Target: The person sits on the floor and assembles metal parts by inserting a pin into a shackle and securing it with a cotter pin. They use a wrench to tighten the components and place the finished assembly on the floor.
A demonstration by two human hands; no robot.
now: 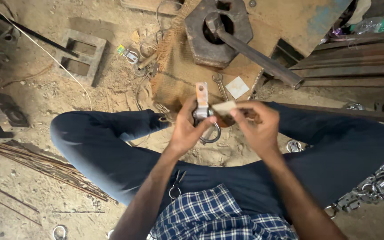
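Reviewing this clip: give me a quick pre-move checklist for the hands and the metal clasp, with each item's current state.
1. Left hand grips the metal clasp: ok, fingers wrap its body.
2. Clasp's flat orange-tinted tab points up, free of the fingers: ok.
3. Clasp's ring hangs below the hand, unsnagged: ok.
4. Right hand holds a small flat piece against the clasp: ok, pinched; whether they touch, cannot tell.
5. What the flat piece is made of: cannot tell.
6. Hands are held apart from the steel bar and heavy hexagonal block ahead: ok.
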